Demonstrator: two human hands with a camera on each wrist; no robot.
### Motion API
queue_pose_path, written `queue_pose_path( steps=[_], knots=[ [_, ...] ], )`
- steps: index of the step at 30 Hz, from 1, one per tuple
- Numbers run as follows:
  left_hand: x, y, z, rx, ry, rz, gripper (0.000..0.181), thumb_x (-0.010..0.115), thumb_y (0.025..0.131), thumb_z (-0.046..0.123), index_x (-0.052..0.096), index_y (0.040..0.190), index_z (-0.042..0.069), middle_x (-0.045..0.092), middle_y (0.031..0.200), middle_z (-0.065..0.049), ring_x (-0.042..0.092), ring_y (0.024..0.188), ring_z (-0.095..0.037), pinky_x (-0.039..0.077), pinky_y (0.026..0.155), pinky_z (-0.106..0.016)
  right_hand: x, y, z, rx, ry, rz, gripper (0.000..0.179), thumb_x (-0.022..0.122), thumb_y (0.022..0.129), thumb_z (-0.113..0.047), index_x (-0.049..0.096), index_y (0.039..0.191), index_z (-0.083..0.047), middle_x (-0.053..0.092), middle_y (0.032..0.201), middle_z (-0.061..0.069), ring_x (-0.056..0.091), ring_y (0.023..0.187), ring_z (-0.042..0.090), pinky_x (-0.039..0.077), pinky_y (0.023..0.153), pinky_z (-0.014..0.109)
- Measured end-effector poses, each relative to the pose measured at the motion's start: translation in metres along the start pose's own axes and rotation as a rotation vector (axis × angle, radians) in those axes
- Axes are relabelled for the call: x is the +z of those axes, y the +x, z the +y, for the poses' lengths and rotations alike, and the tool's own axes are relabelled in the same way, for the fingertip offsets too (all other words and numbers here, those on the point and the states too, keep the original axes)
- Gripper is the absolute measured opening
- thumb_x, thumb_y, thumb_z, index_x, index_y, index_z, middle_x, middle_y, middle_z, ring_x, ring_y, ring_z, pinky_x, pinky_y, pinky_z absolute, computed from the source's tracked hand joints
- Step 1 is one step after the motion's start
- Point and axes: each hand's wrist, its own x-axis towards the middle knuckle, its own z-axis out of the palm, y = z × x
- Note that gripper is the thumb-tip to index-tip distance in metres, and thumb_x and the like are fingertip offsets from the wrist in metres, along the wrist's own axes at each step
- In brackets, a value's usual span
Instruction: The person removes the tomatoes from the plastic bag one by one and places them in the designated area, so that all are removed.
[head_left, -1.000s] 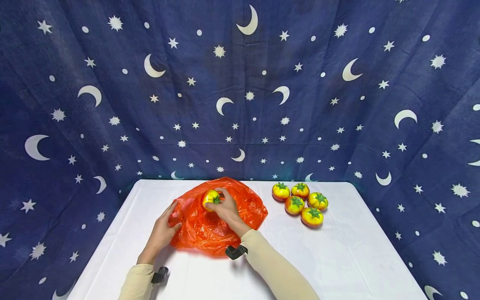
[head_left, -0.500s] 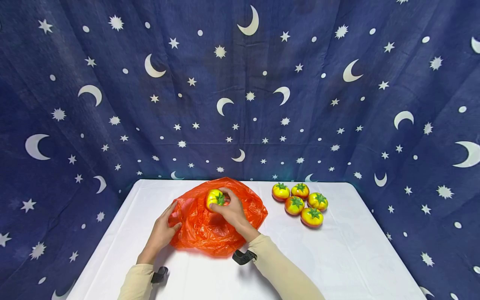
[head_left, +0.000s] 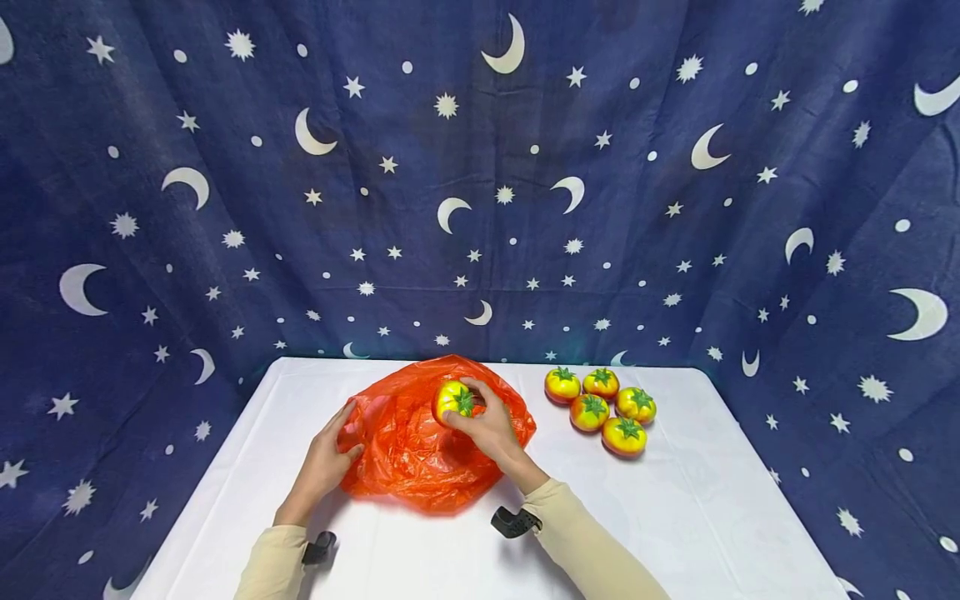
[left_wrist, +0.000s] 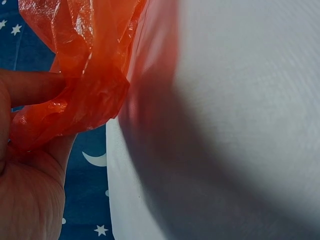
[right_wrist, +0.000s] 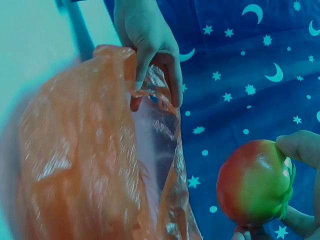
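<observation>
A crumpled red plastic bag (head_left: 408, 454) lies on the table, its mouth spread apart. My left hand (head_left: 324, 467) grips the bag's left rim; in the left wrist view the film (left_wrist: 75, 100) folds between thumb and fingers. My right hand (head_left: 491, 421) holds a yellow-and-red tomato (head_left: 452, 402) with a green leafy top, pinched between thumb and fingers. In the head view the tomato overlaps the bag. In the right wrist view the tomato (right_wrist: 255, 182) is apart from the bag (right_wrist: 82, 160), whose opening (right_wrist: 155, 145) shows beside my left hand (right_wrist: 150, 35).
Several similar tomatoes (head_left: 589, 412) stand in a cluster on the white table (head_left: 697, 500), to the right of the bag. A dark blue cloth (head_left: 480, 208) with moons and stars hangs behind the table and at both sides.
My right hand has moved to the right with the tomato in its grip. The left hand and the bag have stayed in place. The head view has shifted slightly.
</observation>
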Motion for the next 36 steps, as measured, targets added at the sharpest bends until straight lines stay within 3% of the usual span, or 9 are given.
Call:
queue_pose_path(
  steps=[7,18,26,36],
  knots=[
    [-0.001,0.000,0.001,-0.024,-0.006,-0.019,0.083,0.069,0.082,-0.004,0.031,0.154,0.010,0.031,0.158,-0.024,0.030,0.144,-0.047,0.027,0.116,-0.061,-0.021,-0.008,0.005,0.005,-0.034,0.003,0.064,0.081,0.075,-0.030,0.058,0.133,-0.018,0.060,0.121,0.009,0.056,0.099,0.022,0.050,0.078,0.025],
    [-0.004,-0.002,-0.002,-0.044,-0.002,-0.038,0.083,0.069,0.084,-0.003,0.029,0.155,0.010,0.030,0.159,-0.023,0.029,0.145,-0.046,0.027,0.117,-0.060,-0.044,-0.019,0.017,0.052,-0.052,0.066,0.065,0.079,0.077,-0.029,0.057,0.137,-0.019,0.060,0.128,0.009,0.057,0.110,0.025,0.054,0.094,0.040],
    [-0.003,-0.001,-0.003,-0.032,-0.006,-0.031,0.082,0.069,0.084,-0.003,0.030,0.155,0.010,0.030,0.158,-0.023,0.029,0.145,-0.046,0.027,0.117,-0.061,-0.062,-0.022,0.024,0.078,-0.036,0.101,0.061,0.079,0.077,-0.027,0.059,0.134,-0.020,0.061,0.127,0.009,0.055,0.114,0.028,0.054,0.092,0.035],
    [-0.003,0.000,-0.004,-0.021,-0.011,-0.027,0.082,0.069,0.083,-0.003,0.031,0.154,0.009,0.031,0.158,-0.023,0.029,0.145,-0.046,0.026,0.117,-0.060,-0.082,-0.024,0.035,0.084,-0.109,0.153,0.063,0.079,0.077,-0.023,0.058,0.136,-0.016,0.059,0.133,0.012,0.054,0.120,0.030,0.053,0.095,0.042]
  ],
)
